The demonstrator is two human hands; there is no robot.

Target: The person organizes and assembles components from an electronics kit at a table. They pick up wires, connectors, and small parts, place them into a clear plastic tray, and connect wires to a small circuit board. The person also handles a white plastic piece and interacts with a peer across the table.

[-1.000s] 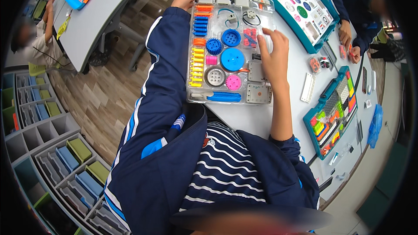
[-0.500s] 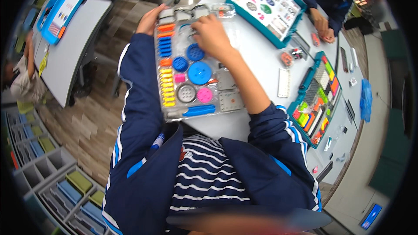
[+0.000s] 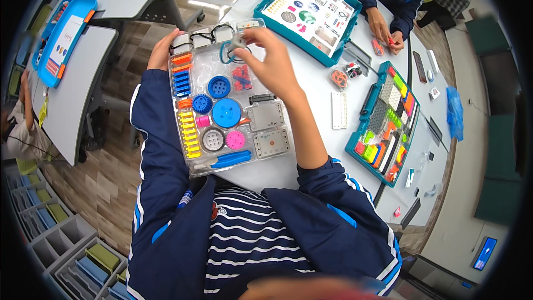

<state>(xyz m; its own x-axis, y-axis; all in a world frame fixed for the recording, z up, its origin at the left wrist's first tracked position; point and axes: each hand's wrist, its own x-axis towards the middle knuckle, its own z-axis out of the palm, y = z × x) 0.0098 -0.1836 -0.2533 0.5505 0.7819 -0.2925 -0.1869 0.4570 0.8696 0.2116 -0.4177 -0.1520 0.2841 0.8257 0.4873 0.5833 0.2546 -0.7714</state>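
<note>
Left of upper centre, the left hand (image 3: pixel 162 53) grips a transparent tray (image 3: pixel 206 68) bearing a round pink gear (image 3: pixel 235 139); the right hand (image 3: pixel 272 64) pinches a grey block (image 3: pixel 235 44).

Place: probably a classroom
Wall: dark green board (image 3: pixel 502 158)
Tables: several, grey-topped table (image 3: pixel 83 105) included
Kits: parts tray (image 3: pixel 206 68), teal case (image 3: pixel 365 112)
Storage: coloured bins (image 3: pixel 102 256)
</note>
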